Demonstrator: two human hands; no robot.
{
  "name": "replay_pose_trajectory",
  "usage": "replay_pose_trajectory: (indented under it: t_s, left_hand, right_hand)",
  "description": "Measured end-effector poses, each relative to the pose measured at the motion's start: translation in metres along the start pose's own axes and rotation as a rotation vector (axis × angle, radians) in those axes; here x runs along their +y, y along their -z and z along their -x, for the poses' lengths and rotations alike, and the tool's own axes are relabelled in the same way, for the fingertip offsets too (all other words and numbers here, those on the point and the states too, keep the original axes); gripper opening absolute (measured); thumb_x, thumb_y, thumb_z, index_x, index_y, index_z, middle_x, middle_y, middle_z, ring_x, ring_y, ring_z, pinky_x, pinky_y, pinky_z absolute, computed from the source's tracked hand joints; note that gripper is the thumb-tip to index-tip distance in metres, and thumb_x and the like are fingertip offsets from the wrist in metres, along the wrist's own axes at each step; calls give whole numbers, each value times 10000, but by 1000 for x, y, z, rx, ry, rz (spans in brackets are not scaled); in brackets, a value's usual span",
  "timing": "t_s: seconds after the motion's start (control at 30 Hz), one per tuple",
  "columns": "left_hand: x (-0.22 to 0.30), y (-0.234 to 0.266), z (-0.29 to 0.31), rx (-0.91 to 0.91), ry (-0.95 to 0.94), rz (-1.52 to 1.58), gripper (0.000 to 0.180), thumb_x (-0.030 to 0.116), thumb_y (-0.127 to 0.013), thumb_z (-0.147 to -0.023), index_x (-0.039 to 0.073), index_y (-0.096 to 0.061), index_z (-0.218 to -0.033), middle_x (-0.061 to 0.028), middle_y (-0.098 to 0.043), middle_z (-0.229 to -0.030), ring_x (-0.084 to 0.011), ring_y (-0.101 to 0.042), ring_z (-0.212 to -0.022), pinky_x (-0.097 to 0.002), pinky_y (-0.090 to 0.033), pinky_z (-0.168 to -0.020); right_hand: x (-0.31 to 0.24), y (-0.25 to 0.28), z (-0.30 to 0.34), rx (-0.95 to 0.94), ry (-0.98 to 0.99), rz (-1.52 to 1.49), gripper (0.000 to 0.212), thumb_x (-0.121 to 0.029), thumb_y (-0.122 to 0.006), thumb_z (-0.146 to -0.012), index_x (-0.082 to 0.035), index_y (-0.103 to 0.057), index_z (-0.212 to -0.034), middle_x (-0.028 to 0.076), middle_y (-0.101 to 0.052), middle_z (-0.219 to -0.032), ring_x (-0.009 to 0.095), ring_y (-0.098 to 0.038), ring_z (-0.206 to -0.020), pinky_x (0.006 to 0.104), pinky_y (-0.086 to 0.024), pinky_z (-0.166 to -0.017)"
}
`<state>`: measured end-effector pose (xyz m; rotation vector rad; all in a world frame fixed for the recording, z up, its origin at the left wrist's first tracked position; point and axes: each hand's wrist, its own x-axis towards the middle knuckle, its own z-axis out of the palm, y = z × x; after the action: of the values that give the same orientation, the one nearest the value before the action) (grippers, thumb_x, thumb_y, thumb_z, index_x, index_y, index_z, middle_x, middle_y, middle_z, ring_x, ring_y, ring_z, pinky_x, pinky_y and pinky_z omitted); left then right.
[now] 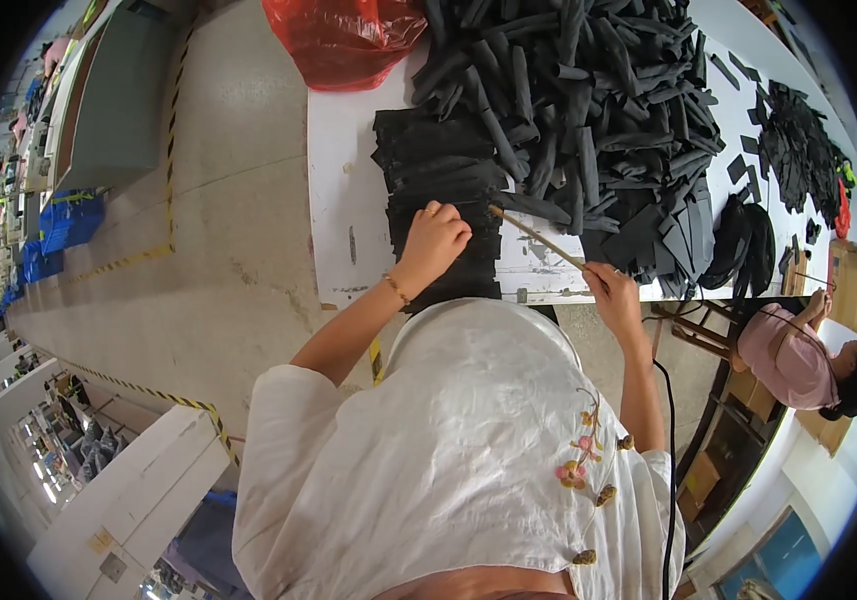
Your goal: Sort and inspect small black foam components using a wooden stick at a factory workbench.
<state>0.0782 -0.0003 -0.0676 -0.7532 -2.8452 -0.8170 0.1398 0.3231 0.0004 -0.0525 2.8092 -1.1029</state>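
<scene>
My right hand [613, 288] grips the end of a thin wooden stick with a brush-like tip [541, 238]. The tip touches or hovers just over the right edge of a row of black fabric pieces [439, 165], laid overlapping down the table toward me. Above that same row, my left hand [433, 240] has its fingers curled together. Whether anything is pinched in them is hidden. Beyond both hands lies a big heap of rolled black strips [589, 110], with one strip reaching close to the stick's tip.
A red plastic bag [349, 45] sits at the white table's [339, 230] far left corner. Flat black pieces [684, 235] and another black pile [799, 145] lie rightward. A person in pink [789, 355] sits at the right. A black cable [671, 430] hangs beside my right arm.
</scene>
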Motion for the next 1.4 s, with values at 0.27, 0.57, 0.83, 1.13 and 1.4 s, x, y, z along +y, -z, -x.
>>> replay_pose_trajectory:
  t_s: [0.27,0.57,0.83,1.13,1.4]
  left_hand:
    - [-20,57,-18,-60,135,348,66,135,-755,-704,97,-709,-731,-17,-579,-777,-224,-515,-837,-331,-452,-766]
    - [-16,73,-33,-175,31,344,104,158,-754,-720,96,-723,-798,-11,-592,-841,-213,-515,-875,-326,-444,-798]
    - [50,89,-52,428,-76,296,408,230,-777,-721,126,-621,-1084,-97,-484,-1249,-304,-455,-1189,-456,-338,-1013]
    - [50,18,-33,440,897,2125,225,218,-650,-906,19,-636,-1009,-106,-663,-816,-295,-663,-904,-402,-526,-839]
    - [6,65,-63,690,930,1863,254,252,-673,-895,37,-639,-1026,22,-493,-585,-49,-343,-432,-209,-278,-419]
  right_hand:
    - [-23,24,0,-32,140,127,98,-80,-690,-816,-44,-699,-907,89,-613,-698,245,-581,-576,335,-455,-539]
    - [-36,25,-15,-23,330,210,100,-99,-696,-807,-64,-695,-900,75,-609,-686,246,-600,-603,348,-472,-543]
    - [-72,-54,-38,-134,90,-408,165,-106,-643,-889,7,-660,-1008,115,-623,-718,193,-580,-614,309,-452,-571]
    - [-98,-98,-44,39,130,-288,122,-88,-600,-904,14,-607,-971,213,-614,-698,363,-616,-616,385,-463,-542]
    - [-78,-68,6,-40,143,-62,69,-77,-589,-906,-15,-574,-881,173,-604,-644,340,-598,-539,413,-470,-501]
